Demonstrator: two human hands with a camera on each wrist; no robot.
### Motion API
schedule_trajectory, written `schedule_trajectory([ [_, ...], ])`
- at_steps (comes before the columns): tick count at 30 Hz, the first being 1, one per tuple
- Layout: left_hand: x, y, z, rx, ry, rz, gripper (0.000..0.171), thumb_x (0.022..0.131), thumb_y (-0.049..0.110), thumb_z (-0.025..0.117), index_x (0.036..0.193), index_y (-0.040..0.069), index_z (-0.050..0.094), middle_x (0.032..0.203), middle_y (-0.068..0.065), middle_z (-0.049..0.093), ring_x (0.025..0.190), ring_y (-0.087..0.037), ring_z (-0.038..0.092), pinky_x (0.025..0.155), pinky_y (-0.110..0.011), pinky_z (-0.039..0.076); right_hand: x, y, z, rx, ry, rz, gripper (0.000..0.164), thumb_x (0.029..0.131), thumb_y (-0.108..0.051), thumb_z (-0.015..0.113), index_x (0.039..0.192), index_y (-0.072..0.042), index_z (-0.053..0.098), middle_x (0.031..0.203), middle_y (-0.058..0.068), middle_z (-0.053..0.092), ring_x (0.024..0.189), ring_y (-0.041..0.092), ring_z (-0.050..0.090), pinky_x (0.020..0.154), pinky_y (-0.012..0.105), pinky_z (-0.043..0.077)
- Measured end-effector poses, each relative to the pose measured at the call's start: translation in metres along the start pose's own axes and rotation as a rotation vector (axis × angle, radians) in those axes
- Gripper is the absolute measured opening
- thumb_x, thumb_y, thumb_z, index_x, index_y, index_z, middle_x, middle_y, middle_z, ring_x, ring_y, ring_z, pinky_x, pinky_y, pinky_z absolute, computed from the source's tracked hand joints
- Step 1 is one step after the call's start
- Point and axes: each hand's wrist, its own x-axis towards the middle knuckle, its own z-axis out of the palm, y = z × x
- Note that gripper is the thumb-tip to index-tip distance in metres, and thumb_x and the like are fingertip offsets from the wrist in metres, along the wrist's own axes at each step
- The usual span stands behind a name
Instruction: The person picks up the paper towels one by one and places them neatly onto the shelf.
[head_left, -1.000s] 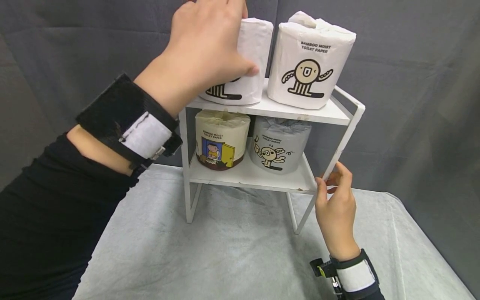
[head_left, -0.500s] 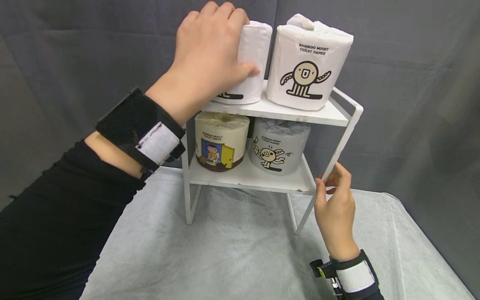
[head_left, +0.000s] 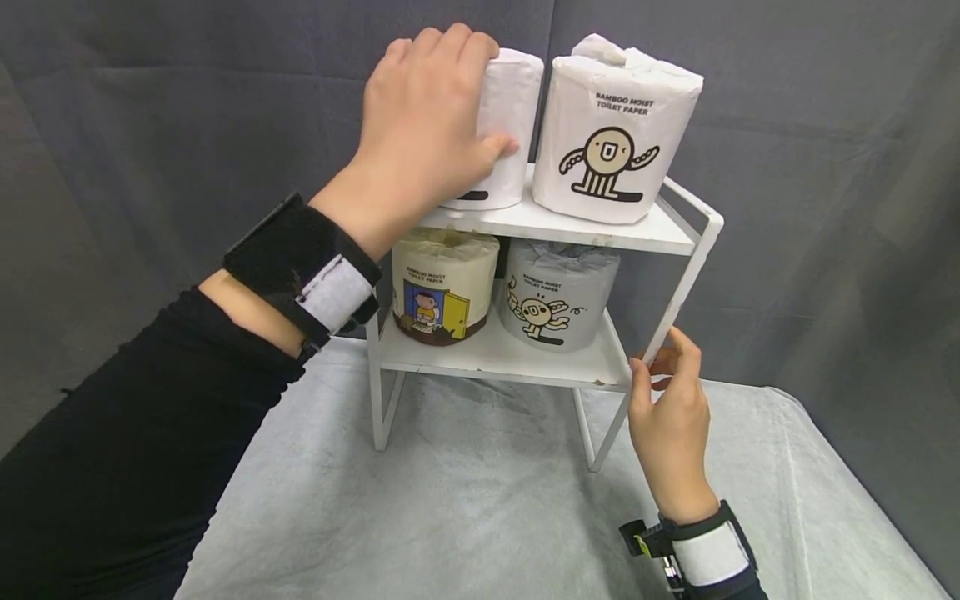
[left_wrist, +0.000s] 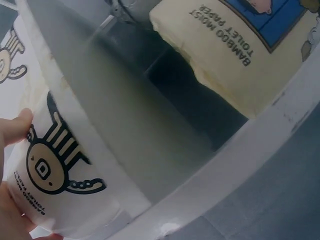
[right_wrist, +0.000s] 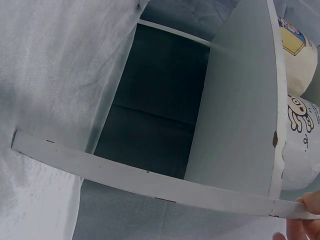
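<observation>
On the top board of a white two-tier shelf rack (head_left: 491, 364), my left hand (head_left: 427, 125) grips a white-wrapped toilet roll (head_left: 512, 108) from its left side. The left wrist view shows the thumb and fingertips against this roll's wrapper (left_wrist: 55, 165), with its cartoon figure between them. Another white toilet roll (head_left: 611, 146) stands just to the right. Low on the rack's right front post (head_left: 686, 279), my right hand (head_left: 671, 417) pinches the metal between thumb and fingers. Only its fingertips appear in the right wrist view, at the lower right corner.
A cream toilet roll (head_left: 444, 287) and a grey toilet roll (head_left: 558, 292) stand side by side on the lower board. The rack stands on a pale cloth (head_left: 480, 500), before a dark grey curtain (head_left: 825, 167).
My left hand has come down and a little to the right, covering more of the left roll's printed figure. The right hand stays on the post. The view has shifted slightly.
</observation>
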Motion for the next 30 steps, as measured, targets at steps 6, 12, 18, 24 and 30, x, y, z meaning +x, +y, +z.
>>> schedule_trajectory([
  [6, 0.001, -0.002, 0.006, -0.021, 0.021, 0.005, 0.067, 0.092, 0.046, 0.068, 0.139, 0.004, 0.047, 0.134, -0.012, 0.055, 0.126, -0.030, 0.049, 0.112, -0.042, 0.029, 0.000, 0.001, 0.001, -0.006, 0.002, -0.004, 0.047, 0.091, 0.009, 0.064, 0.131, 0.007, 0.040, 0.090, 0.021, 0.058, 0.081, 0.034, 0.060, 0.068, 0.038, 0.044],
  [12, 0.004, -0.005, 0.012, -0.052, -0.014, 0.021, 0.071, 0.096, 0.043, 0.062, 0.146, 0.000, 0.036, 0.142, -0.016, 0.046, 0.138, -0.029, 0.038, 0.119, -0.044, 0.012, 0.000, 0.001, 0.001, -0.001, 0.005, 0.002, 0.046, 0.091, 0.009, 0.064, 0.131, 0.007, 0.040, 0.090, 0.021, 0.058, 0.081, 0.034, 0.059, 0.068, 0.040, 0.044],
  [18, 0.005, -0.006, 0.014, -0.029, -0.051, 0.005, 0.073, 0.097, 0.046, 0.058, 0.147, 0.000, 0.032, 0.147, -0.016, 0.038, 0.143, -0.028, 0.028, 0.119, -0.042, 0.005, 0.000, 0.001, 0.002, 0.016, 0.002, 0.000, 0.047, 0.091, 0.010, 0.063, 0.131, 0.007, 0.039, 0.090, 0.022, 0.058, 0.081, 0.034, 0.059, 0.068, 0.042, 0.045],
  [24, 0.003, -0.007, 0.014, -0.010, -0.050, -0.021, 0.072, 0.096, 0.049, 0.058, 0.147, 0.005, 0.033, 0.145, -0.015, 0.036, 0.141, -0.030, 0.028, 0.120, -0.043, 0.004, 0.000, 0.001, 0.002, 0.023, -0.001, -0.008, 0.047, 0.090, 0.011, 0.064, 0.130, 0.007, 0.039, 0.089, 0.021, 0.058, 0.081, 0.033, 0.060, 0.068, 0.040, 0.045],
  [30, 0.000, -0.005, 0.012, -0.008, -0.028, -0.032, 0.074, 0.097, 0.050, 0.056, 0.149, 0.004, 0.031, 0.146, -0.014, 0.039, 0.141, -0.029, 0.030, 0.120, -0.044, 0.005, 0.001, 0.001, 0.000, 0.010, -0.002, -0.008, 0.047, 0.090, 0.010, 0.064, 0.130, 0.007, 0.039, 0.088, 0.020, 0.057, 0.080, 0.033, 0.060, 0.068, 0.039, 0.044],
])
